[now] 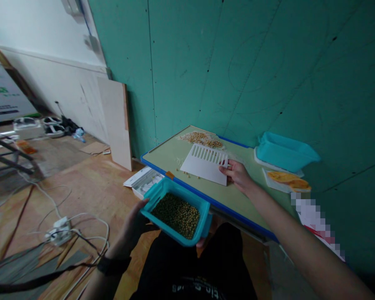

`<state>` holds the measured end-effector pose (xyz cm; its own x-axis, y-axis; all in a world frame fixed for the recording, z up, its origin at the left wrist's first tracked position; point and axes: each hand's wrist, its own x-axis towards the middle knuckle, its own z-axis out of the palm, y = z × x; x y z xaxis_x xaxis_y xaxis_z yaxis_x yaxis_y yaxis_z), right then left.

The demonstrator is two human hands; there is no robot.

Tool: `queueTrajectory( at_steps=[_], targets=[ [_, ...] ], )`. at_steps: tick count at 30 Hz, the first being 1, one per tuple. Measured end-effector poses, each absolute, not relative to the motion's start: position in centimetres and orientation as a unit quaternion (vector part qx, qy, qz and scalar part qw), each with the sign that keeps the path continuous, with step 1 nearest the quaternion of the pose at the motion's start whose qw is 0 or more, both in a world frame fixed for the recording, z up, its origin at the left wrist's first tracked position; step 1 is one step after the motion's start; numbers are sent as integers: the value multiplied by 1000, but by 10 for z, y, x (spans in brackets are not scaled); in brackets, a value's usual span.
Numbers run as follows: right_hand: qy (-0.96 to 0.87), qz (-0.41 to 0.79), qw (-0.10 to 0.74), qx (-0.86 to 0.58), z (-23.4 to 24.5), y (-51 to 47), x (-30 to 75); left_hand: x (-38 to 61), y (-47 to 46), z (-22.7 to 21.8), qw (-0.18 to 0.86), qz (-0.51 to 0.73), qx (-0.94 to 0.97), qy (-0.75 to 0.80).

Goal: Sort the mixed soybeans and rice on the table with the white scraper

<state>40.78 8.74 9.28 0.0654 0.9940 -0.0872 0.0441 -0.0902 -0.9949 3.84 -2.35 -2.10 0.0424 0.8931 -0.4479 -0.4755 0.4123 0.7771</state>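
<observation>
My left hand (137, 223) is closed on the left rim of a turquoise plastic tub (203, 227), held at the table's front edge above my lap. Inside lie dark green beans (165, 208) and tan soybeans (186, 221). Between thumb and fingers, my right hand (236, 175) grips the right end of a white slotted board (203, 166), its row of slots toward the wall. Beyond the board, a pile of soybeans and pale grains (200, 138) is spread on the table (165, 152). A few loose soybeans (187, 175) lie by the board's near edge.
A second turquoise tub (284, 152) and a packet with a yellow-orange picture (287, 181) sit at the table's right. The green wall (187, 75) borders the table's back. An open white box (146, 181) is below left. Cables and a power strip (61, 231) cross the floor.
</observation>
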Motion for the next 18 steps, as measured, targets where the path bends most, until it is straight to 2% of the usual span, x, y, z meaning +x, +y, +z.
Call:
queueTrajectory(
  at_steps=[18],
  targets=[
    [-481,416,479,-605,97,33,403,52,-8,-10,682,463,256,505]
  ],
)
